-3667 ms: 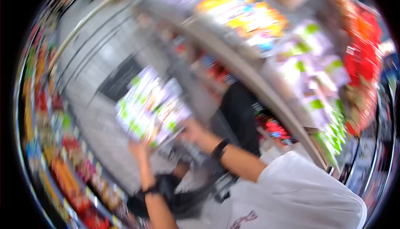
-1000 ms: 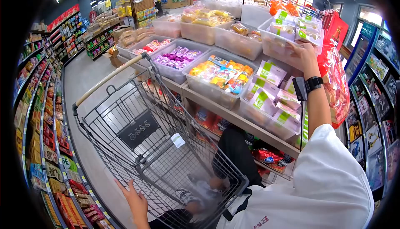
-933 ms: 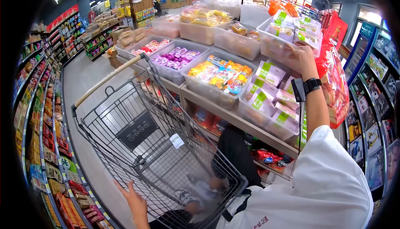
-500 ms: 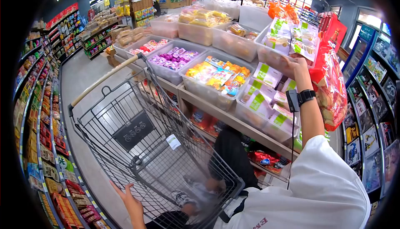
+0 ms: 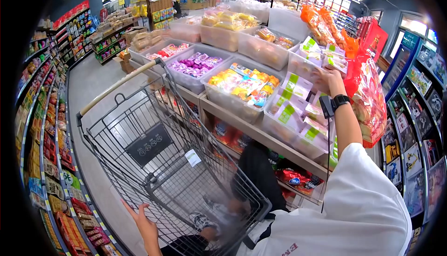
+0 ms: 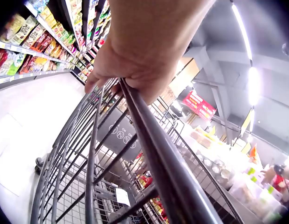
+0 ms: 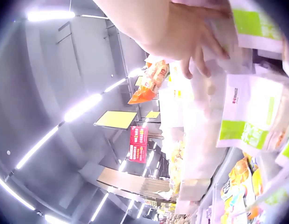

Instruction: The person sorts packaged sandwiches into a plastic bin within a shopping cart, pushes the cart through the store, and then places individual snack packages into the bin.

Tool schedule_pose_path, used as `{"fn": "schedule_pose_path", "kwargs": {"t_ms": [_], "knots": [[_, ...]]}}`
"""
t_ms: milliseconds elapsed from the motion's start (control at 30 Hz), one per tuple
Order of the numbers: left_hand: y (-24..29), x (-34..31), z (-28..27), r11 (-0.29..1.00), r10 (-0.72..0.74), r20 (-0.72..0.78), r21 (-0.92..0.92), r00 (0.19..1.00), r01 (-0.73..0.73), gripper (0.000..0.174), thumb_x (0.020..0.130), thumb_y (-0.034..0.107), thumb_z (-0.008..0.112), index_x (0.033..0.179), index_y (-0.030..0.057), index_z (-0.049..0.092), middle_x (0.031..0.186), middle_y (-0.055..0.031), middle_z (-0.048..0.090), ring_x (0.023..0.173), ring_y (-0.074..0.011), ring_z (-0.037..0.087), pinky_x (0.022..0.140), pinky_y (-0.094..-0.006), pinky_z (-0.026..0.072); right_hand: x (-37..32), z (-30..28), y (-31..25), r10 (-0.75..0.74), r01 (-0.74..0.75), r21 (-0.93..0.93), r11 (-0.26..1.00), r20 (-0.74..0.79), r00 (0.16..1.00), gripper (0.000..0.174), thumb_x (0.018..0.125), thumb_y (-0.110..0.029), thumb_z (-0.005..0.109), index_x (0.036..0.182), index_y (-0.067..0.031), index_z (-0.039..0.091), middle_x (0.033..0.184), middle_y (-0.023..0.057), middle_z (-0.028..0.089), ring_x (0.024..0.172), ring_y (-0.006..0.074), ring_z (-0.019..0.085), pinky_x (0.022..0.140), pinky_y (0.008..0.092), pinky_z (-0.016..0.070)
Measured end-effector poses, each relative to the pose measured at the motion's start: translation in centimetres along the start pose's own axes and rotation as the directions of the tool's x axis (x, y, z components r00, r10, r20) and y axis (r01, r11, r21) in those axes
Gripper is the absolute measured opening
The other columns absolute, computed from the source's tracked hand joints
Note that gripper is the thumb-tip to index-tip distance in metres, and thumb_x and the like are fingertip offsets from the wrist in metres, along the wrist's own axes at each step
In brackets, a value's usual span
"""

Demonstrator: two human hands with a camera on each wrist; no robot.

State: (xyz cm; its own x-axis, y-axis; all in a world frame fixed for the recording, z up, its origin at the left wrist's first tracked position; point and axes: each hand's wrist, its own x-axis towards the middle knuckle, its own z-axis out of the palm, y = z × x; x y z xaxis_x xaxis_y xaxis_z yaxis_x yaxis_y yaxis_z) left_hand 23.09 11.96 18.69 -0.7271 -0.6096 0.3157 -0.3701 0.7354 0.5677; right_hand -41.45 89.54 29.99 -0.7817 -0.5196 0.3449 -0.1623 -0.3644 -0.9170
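My right hand is at the near side of the upper clear bin, which holds white-and-green packages. In the right wrist view, the hand has its fingers spread against the bin's pale wall. Below it, another bin holds similar packages. Low in the head view, my left hand rests by the near rim of a wire shopping cart, index finger and thumb extended. The left wrist view shows this hand over the cart's dark top rail.
Bins of orange-and-blue snacks and purple packets stand left of the packages. A red bag hangs at the display's right end. Stocked shelves line the left aisle; a rack stands right.
The upper bin's packages sit lower and farther back in view, with more of the orange bags showing behind. My right hand has shifted slightly with the bin. My left hand stays by the rim.
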Motion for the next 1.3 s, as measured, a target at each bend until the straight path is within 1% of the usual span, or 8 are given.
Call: {"fn": "schedule_pose_path", "kwargs": {"t_ms": [67, 133, 267, 433, 667, 733, 867, 1300], "knots": [[-0.2, -0.1, 0.0, 0.997, -0.06, 0.05, -0.04, 0.997, 0.062, 0.057, 0.06, -0.029, 0.04, 0.097, 0.009, 0.059, 0.164, -0.0211, 0.004, 0.149, -0.0448, 0.013, 0.109, -0.0305, 0.0324, -0.2, 11.8, -2.0, -0.066, -0.018, -0.203, 0.979, -0.4, 0.914, 0.03, 0.093, -0.018, 0.051, 0.117, -0.0026, 0.06, 0.102, 0.0101, 0.069, 0.078, 0.0193, 0.061, 0.069, 0.0311, 0.0519], [-0.1, -0.2, -0.1, 0.997, -0.055, 0.056, -0.042, 0.997, 0.058, 0.056, 0.06, -0.029, 0.039, 0.096, 0.0089, 0.058, 0.164, -0.0212, 0.004, 0.149, -0.0446, 0.012, 0.108, -0.0302, 0.0328, -0.5, 10.7, -2.2, -0.12, -0.043, -0.998, -0.045, -0.037, 0.992, 0.035, 0.095, -0.019, 0.047, 0.12, 0.0021, 0.058, 0.107, 0.0113, 0.068, 0.083, 0.0216, 0.063, 0.075, 0.0342, 0.0526], [-0.4, -0.1, 0.2, 0.998, 0.033, -0.002, 0.047, 0.999, -0.033, 0.056, 0.06, -0.029, 0.038, 0.095, 0.0089, 0.058, 0.164, -0.021, 0.005, 0.15, -0.0443, 0.011, 0.103, -0.0287, 0.0361, 0.0, 10.0, -2.6, 0.137, -0.099, 0.104, 0.99, -0.472, 0.871, 0.055, 0.091, -0.018, 0.057, 0.14, -0.0031, 0.037, 0.138, 0.0215, 0.041, 0.119, 0.0302, 0.045, 0.092, 0.0403, 0.052], [0.4, -0.4, -0.5, 0.999, -0.026, 0.049, -0.026, 0.998, 0.027, 0.056, 0.06, -0.029, 0.035, 0.095, 0.0089, 0.058, 0.164, -0.0217, 0.005, 0.15, -0.0438, 0.011, 0.099, -0.0272, 0.0384, 4.0, 18.3, -4.8, 0.465, 0.374, 0.545, 0.75, -0.837, 0.288, 0.091, 0.089, -0.027, 0.066, 0.148, 0.0014, 0.004, 0.153, 0.0356, 0.008, 0.141, 0.0575, 0.015, 0.111, 0.0586, 0.0371], [-1.8, -0.6, 0.7, 0.998, 0.024, -0.014, 0.052, 1.0, -0.023, 0.052, 0.06, -0.026, 0.034, 0.092, 0.0084, 0.056, 0.163, -0.023, 0.007, 0.149, -0.043, 0.016, 0.099, -0.0329, 0.039, -3.7, 31.9, -7.7, 0.184, -0.197, 0.017, 0.98, -0.442, 0.878, 0.058, 0.09, -0.027, 0.067, 0.139, -0.005, 0.045, 0.14, 0.0208, 0.048, 0.125, 0.0363, 0.052, 0.103, 0.0451, 0.0484], [-2.5, -0.5, 1.0, 0.994, 0.087, 0.015, 0.069, 0.996, -0.087, 0.05, 0.063, -0.024, 0.037, 0.098, 0.0074, 0.057, 0.161, -0.0263, 0.01, 0.148, -0.0422, 0.019, 0.108, -0.0369, 0.0335, -7.8, 36.1, -11.4, -0.425, -0.114, -0.943, 0.313, -0.247, 0.871, 0.059, 0.085, -0.032, 0.074, 0.132, -0.0028, 0.053, 0.134, 0.0187, 0.056, 0.114, 0.0415, 0.06, 0.103, 0.0464, 0.0471], [-2.9, -0.6, 1.4, 0.977, 0.119, -0.03, -0.173, 0.992, -0.122, 0.049, 0.058, -0.024, 0.036, 0.097, -0.0006, 0.055, 0.159, -0.0244, 0.017, 0.116, -0.0335, 0.052, 0.108, -0.0297, 0.029, -16.4, 31.6, -15.6, -0.735, -0.658, -0.555, -0.509, -0.117, 0.667, 0.093, 0.069, -0.042, 0.083, 0.145, -0.0094, 0.04, 0.146, 0.0175, 0.046, 0.134, 0.0387, 0.044, 0.11, 0.0491, 0.0362], [-2.5, -0.9, 1.8, 0.993, 0.034, -0.036, -0.108, 0.999, -0.037, 0.046, 0.066, -0.023, 0.035, 0.1, 0.0005, 0.056, 0.153, -0.021, 0.031, 0.113, -0.0272, 0.056, 0.087, -0.0279, 0.0421, -23.7, 22.7, -14.0, -0.792, -0.718, -0.638, -0.277, -0.271, 0.547, 0.046, 0.092, -0.033, 0.063, 0.126, -0.0017, 0.056, 0.108, 0.0244, 0.065, 0.094, 0.0427, 0.064, 0.081, 0.0485, 0.0509]]}}
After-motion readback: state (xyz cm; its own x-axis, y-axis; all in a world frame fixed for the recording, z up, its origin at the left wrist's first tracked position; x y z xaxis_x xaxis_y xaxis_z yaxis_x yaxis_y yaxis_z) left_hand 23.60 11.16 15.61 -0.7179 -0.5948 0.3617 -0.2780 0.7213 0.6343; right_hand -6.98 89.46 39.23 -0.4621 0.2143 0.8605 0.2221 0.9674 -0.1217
